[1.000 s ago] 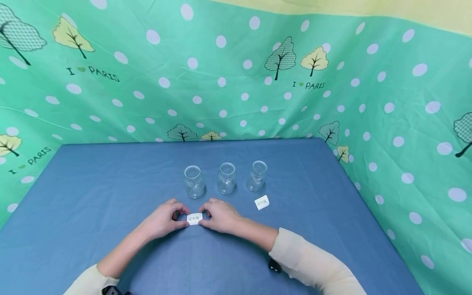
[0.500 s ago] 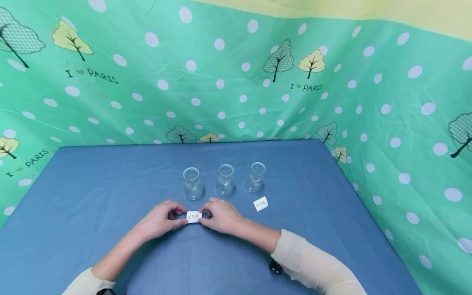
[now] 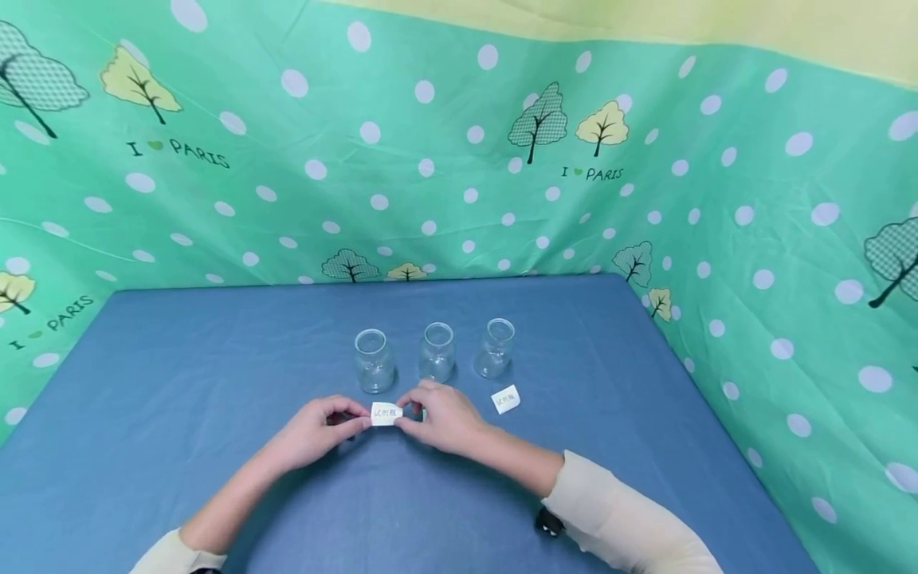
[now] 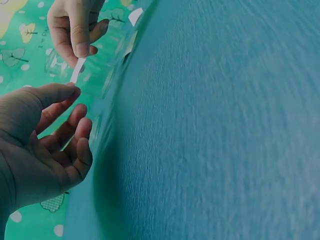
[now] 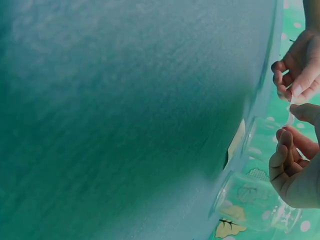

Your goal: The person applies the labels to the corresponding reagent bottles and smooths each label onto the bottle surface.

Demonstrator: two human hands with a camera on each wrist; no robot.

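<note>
In the head view, a small white paper label (image 3: 386, 414) with handwritten characters is held up between both hands. My left hand (image 3: 320, 431) pinches its left end between thumb and index finger. The thumb and index finger of my right hand (image 3: 446, 418) hold its right end. The left wrist view shows the label (image 4: 78, 70) nearly edge-on, running between the fingertips of the left hand (image 4: 47, 140) and the right hand (image 4: 75, 25). Just beyond the hands stands the left clear glass jar (image 3: 375, 371), upright and lidless.
The middle jar (image 3: 437, 355) and the right jar (image 3: 495, 351) continue the row on the blue tablecloth (image 3: 215, 359). A second white label (image 3: 505, 399) lies in front of the right jar. Behind and to the right hangs a green dotted curtain (image 3: 402, 167).
Both hands and the label have shifted slightly right and away from me. The right thumb and index finger have spread a little further apart. Jars and second label stay in place.
</note>
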